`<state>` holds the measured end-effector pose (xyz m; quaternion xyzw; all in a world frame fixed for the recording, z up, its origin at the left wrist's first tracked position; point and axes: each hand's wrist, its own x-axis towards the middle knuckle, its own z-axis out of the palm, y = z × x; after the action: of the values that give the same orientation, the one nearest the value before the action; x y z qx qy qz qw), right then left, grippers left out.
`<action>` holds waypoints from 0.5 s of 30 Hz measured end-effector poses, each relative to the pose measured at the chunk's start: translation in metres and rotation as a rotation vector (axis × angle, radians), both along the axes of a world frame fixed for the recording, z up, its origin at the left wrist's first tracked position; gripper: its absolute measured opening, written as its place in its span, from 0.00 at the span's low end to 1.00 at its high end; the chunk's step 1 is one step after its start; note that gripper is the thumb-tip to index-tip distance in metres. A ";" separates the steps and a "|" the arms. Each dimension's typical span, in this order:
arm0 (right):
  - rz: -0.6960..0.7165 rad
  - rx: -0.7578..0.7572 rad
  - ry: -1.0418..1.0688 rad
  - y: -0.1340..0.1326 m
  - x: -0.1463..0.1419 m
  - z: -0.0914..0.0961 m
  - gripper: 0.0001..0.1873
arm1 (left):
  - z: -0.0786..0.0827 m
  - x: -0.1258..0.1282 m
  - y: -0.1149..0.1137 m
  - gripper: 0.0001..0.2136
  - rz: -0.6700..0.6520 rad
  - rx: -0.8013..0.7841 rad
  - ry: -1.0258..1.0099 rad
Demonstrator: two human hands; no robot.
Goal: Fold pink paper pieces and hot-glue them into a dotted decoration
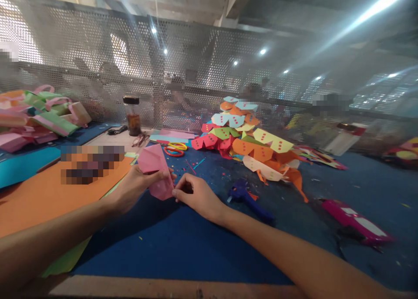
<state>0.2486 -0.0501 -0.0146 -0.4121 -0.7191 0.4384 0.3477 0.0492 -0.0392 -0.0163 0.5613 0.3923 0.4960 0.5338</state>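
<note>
Far left, we list a heap of folded paper pieces in pink, green and orange. Below it lie a bright blue sheet and an orange sheet (a pixelated patch hides whatever sits on the latter). Next, a dark-lidded jar with amber contents stands upright behind the left hand, whose thumb and fingers are closed on a pink folded paper, held up above the blue work surface. Behind that we enter scissors with red and yellow handles. The right hand comes next, thumb and forefinger pinched together on the paper's lower right edge. Farther right we record a blue glue gun, lying in front of a many-coloured stack of cut paper shapes, then a magenta device with white panels.
</note>
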 end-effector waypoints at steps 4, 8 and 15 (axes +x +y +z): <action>0.040 -0.031 0.067 0.001 0.000 -0.002 0.16 | 0.000 -0.001 0.000 0.12 0.015 -0.030 -0.047; 0.046 -0.068 0.125 0.001 0.000 -0.003 0.22 | 0.004 0.000 -0.001 0.14 0.028 -0.052 -0.083; 0.072 -0.111 0.116 0.001 0.000 -0.004 0.19 | 0.006 0.001 -0.002 0.14 -0.005 -0.072 -0.116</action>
<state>0.2482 -0.0492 -0.0184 -0.3786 -0.6865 0.5131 0.3494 0.0497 -0.0409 -0.0107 0.5132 0.3766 0.5121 0.5767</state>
